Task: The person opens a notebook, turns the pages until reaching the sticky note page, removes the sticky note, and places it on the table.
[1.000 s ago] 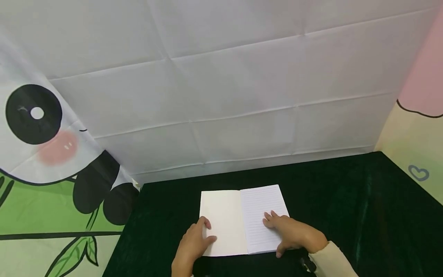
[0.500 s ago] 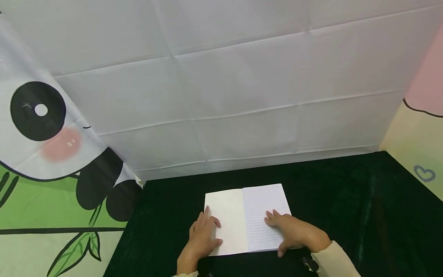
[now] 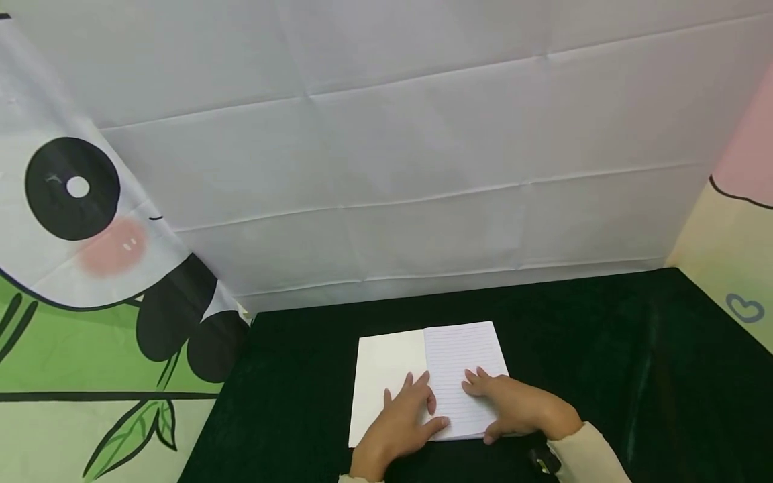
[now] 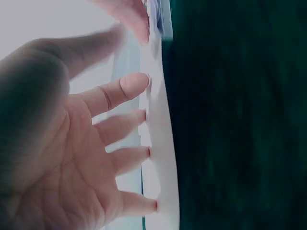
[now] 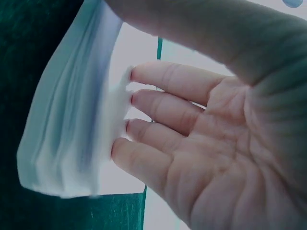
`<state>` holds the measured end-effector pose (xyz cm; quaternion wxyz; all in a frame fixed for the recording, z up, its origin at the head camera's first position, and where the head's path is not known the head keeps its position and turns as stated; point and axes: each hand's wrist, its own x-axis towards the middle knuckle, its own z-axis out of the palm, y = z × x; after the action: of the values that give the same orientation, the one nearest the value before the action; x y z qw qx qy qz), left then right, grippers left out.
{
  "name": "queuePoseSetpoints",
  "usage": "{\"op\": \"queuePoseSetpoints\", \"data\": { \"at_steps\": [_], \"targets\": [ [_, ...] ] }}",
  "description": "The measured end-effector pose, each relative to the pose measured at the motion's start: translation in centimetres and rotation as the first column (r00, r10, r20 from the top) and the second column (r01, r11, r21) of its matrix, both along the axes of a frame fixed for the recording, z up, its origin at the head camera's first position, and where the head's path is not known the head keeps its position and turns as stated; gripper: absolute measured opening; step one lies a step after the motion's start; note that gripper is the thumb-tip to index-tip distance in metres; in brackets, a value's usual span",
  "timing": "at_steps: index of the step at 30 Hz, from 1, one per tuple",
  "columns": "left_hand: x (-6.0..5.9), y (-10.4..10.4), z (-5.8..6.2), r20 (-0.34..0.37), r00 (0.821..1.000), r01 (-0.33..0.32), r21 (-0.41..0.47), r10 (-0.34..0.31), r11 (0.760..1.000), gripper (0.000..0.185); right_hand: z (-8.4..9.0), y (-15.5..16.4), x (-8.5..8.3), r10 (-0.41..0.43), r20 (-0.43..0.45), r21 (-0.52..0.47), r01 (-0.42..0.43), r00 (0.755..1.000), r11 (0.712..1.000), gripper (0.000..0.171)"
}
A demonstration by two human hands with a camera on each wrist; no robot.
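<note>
An open notebook (image 3: 461, 349) lies on the dark green cloth, with a ruled page on the right and a plain white left side (image 3: 386, 365). My left hand (image 3: 401, 422) is spread over the plain side near the fold, its thumb reaching across the lower ruled page. In the left wrist view its fingertips (image 4: 136, 85) meet the white paper. My right hand (image 3: 513, 406) rests on the ruled page's right part, thumb near the lower edge. The right wrist view shows its straight fingers (image 5: 163, 108) touching the paper beside the thick page block (image 5: 62, 129).
Dark green cloth (image 3: 580, 335) covers the table around the notebook. A creased white sheet (image 3: 423, 147) hangs behind it. Printed cartoon panels stand at the left (image 3: 102, 349) and right (image 3: 725, 268). A dark wrist device (image 3: 543, 461) shows by the right sleeve.
My left hand has slid right, from the notebook's left edge across the plain side to the fold. My right hand stays on the ruled page. The head view has shifted slightly.
</note>
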<state>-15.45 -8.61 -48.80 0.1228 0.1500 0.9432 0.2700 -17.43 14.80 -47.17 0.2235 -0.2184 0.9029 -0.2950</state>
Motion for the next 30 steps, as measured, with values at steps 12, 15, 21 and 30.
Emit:
{"op": "queuePoseSetpoints", "data": {
  "at_steps": [12,15,21,30],
  "targets": [
    [0.7,1.5,-0.3,-0.011,1.0,-0.017,-0.085,0.017,0.996,0.053,0.7,1.2,-0.5,0.1,-0.058,-0.126,-0.106,0.993,0.986,0.015],
    [0.7,1.5,-0.2,-0.01,1.0,-0.019,-0.081,0.018,0.997,0.051,0.8,1.2,-0.6,0.082,-0.078,-0.116,-0.09,0.994,0.989,0.023],
    [0.7,1.6,-0.1,-0.006,1.0,-0.018,-0.083,0.018,0.996,0.048,0.8,1.4,-0.7,0.042,-0.073,-0.127,-0.051,0.996,0.991,0.023],
    [0.6,1.4,-0.1,-0.011,1.0,-0.009,-0.094,0.008,0.996,0.048,1.0,1.3,-0.8,0.036,-0.061,-0.125,-0.043,0.998,0.991,0.019]
  ]
}}
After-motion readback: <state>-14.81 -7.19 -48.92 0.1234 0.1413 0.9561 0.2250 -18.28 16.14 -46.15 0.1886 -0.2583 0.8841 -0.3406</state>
